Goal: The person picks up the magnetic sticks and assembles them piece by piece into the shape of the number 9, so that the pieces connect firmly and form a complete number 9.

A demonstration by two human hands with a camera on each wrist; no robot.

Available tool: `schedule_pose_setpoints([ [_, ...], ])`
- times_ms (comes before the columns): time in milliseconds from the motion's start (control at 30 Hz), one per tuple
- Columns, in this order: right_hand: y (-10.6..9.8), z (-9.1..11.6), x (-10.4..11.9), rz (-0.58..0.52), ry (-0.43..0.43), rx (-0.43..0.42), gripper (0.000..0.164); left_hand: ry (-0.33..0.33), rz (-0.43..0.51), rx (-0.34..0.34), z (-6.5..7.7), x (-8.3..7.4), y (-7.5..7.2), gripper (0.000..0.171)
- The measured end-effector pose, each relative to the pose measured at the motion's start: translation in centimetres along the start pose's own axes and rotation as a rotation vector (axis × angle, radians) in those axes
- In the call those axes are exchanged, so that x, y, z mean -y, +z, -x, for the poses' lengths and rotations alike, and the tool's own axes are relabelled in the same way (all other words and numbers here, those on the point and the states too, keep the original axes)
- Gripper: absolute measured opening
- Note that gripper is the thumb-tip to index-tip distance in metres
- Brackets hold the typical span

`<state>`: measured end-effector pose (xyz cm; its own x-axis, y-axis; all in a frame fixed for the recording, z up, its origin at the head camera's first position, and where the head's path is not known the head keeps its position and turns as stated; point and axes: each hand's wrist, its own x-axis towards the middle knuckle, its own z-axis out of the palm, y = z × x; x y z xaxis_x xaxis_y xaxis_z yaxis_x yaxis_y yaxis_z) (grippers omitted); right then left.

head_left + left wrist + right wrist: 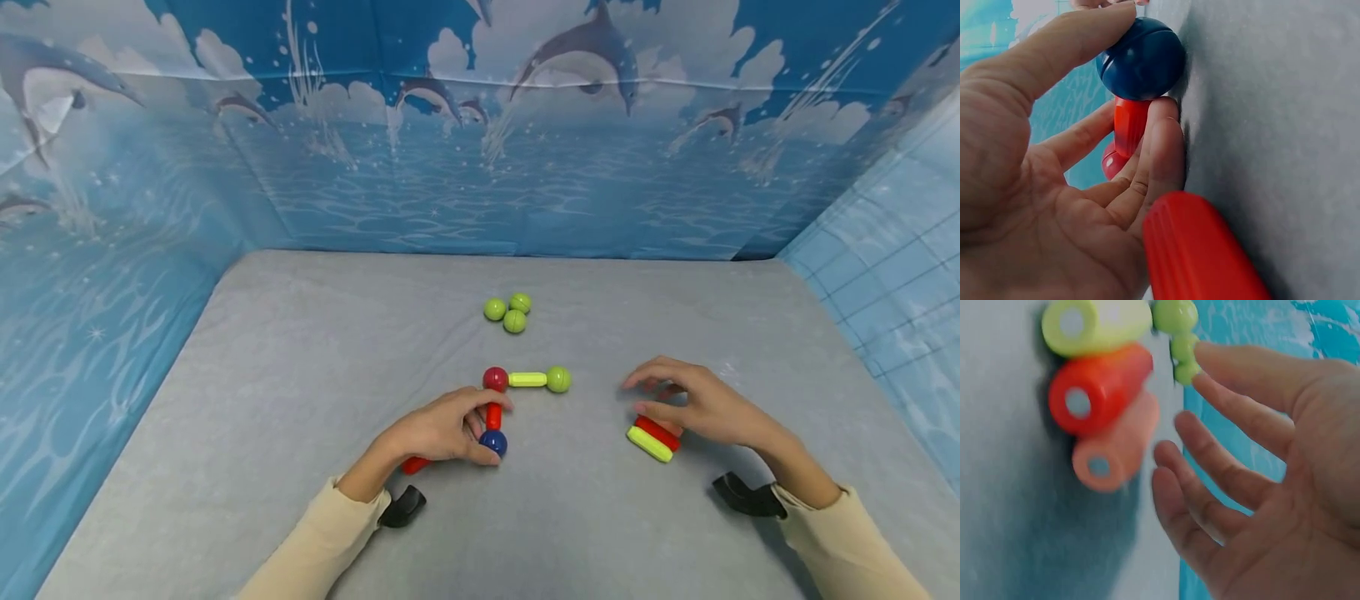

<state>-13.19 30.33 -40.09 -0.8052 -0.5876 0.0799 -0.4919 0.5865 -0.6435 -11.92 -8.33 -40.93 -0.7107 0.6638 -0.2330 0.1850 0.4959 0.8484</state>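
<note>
My left hand (442, 427) holds a blue ball (492, 443) between thumb and fingers. A red magnetic rod (493, 416) joins this ball to a red ball (495, 378), and the index finger lies across that rod. From the red ball a yellow-green rod (527, 379) runs right to a green ball (558, 379). Another red rod (1197, 250) lies beside the left palm. My right hand (701, 404), fingers apart and holding nothing, hovers by a yellow-green rod (1125, 319), a red rod (1107, 384) and a salmon rod (1129, 440) lying side by side.
Three loose green balls (514, 322) sit together farther back on the grey cloth-covered table (337, 333). A blue dolphin-print curtain (450, 183) stands behind the table and along its left side. Blue tile-patterned sheeting (900, 275) borders the right side.
</note>
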Motion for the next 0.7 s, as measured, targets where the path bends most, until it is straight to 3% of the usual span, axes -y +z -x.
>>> schedule_pose_setpoints([
  [233,-1.6,0.7,-1.8,-0.217,0.123,0.187,0.023,0.005,-0.016,0.018,-0.3,-0.1,-0.1,0.053],
  [367,-2.3,1.3,-2.5,-0.297,0.108,0.282,0.025,-0.005,-0.014,0.021,-0.4,-0.1,0.1,0.053],
  [533,-2.4,1.4,-2.5,-0.308,0.096,0.339,0.028,-0.007,-0.008,0.022,-0.3,-0.1,0.0,0.052],
  [700,-2.4,1.3,-1.7,-0.253,0.105,0.335,0.024,0.004,-0.002,0.025,-0.2,0.0,-0.2,0.052],
])
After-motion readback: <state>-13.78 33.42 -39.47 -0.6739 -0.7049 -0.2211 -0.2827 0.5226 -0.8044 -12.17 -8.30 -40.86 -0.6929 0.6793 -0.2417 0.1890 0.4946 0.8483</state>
